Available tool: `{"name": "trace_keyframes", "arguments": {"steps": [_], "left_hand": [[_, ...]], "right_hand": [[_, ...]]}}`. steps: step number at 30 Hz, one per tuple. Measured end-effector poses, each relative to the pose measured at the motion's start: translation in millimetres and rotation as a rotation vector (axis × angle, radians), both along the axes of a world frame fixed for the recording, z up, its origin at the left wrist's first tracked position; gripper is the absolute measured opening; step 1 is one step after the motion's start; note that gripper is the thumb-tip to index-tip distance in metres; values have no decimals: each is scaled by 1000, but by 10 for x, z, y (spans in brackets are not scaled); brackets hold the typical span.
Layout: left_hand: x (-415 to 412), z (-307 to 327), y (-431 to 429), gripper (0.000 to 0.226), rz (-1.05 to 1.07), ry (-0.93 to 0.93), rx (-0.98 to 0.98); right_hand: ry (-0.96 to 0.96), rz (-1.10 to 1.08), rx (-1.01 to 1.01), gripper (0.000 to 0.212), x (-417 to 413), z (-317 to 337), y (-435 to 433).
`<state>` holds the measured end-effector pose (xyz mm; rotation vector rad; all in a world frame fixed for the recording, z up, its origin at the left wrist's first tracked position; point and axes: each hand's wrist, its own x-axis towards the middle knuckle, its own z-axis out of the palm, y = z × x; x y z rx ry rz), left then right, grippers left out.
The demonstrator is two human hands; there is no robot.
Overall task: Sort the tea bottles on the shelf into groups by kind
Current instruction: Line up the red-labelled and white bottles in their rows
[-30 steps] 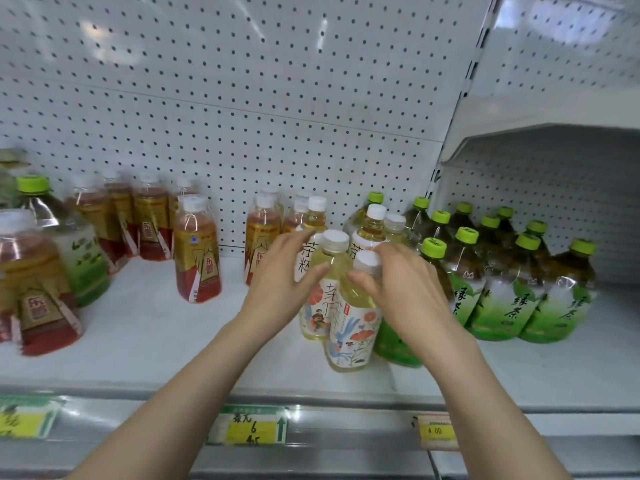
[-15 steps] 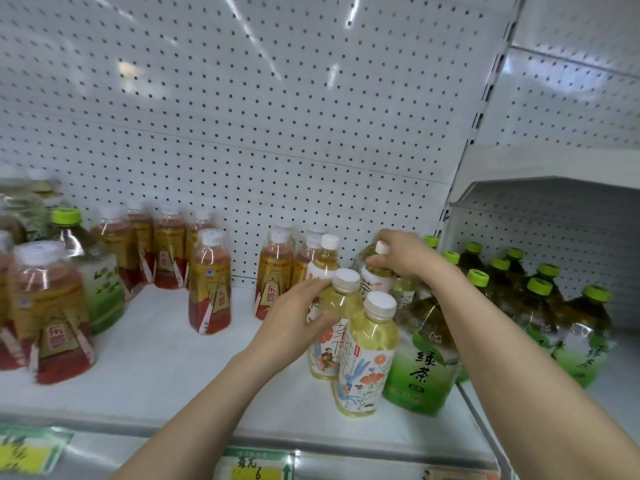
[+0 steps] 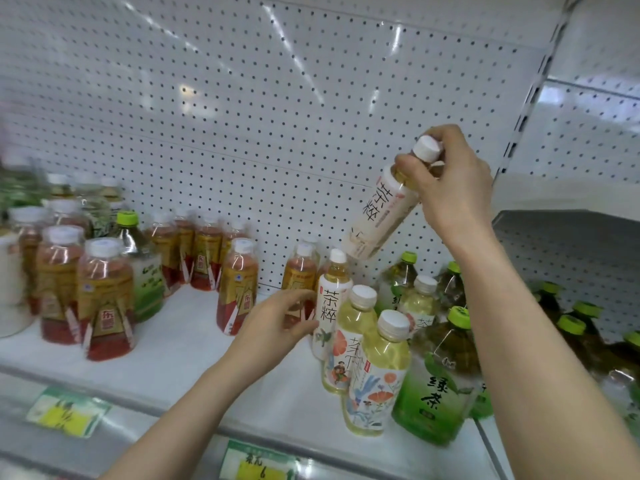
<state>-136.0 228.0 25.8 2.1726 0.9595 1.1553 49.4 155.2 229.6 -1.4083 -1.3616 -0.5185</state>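
My right hand (image 3: 453,181) grips a cream-labelled tea bottle (image 3: 381,216) by its neck, tilted in the air above the shelf. Below it stands a matching cream-labelled bottle (image 3: 330,299), and my left hand (image 3: 277,320) rests against its left side with fingers spread. Two pale yellow floral-labelled bottles (image 3: 377,372) stand at the front. A big green-capped green tea bottle (image 3: 440,379) stands to their right. Red-and-gold-labelled amber tea bottles (image 3: 104,299) fill the left of the shelf.
The white shelf (image 3: 180,344) has bare surface between the amber bottles and the pale ones. More green-capped bottles (image 3: 571,323) crowd the far right bay. A white pegboard back wall (image 3: 242,133) rises behind. Price tags (image 3: 65,414) line the front rail.
My right hand has lifted the cream-labelled bottle out of the cluster and up, tilting it. My left hand has shifted from the floral bottle to the standing cream-labelled one.
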Motion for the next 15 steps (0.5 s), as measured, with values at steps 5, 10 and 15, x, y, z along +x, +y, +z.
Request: {"name": "trace_keyframes", "arguments": {"steps": [5,10,15], "left_hand": [[-469,-137,-11,50,186,-112,-61],[-876,-291,82,53,240,-121,-91],[-1154,-209,351,53,222,-73,-60]], "right_hand": [[70,210,-38,32,-386,-167,200],[-55,290,-383,29,-858,-804,529],[-122,129,-560,31,-1011,-1271,719]]}}
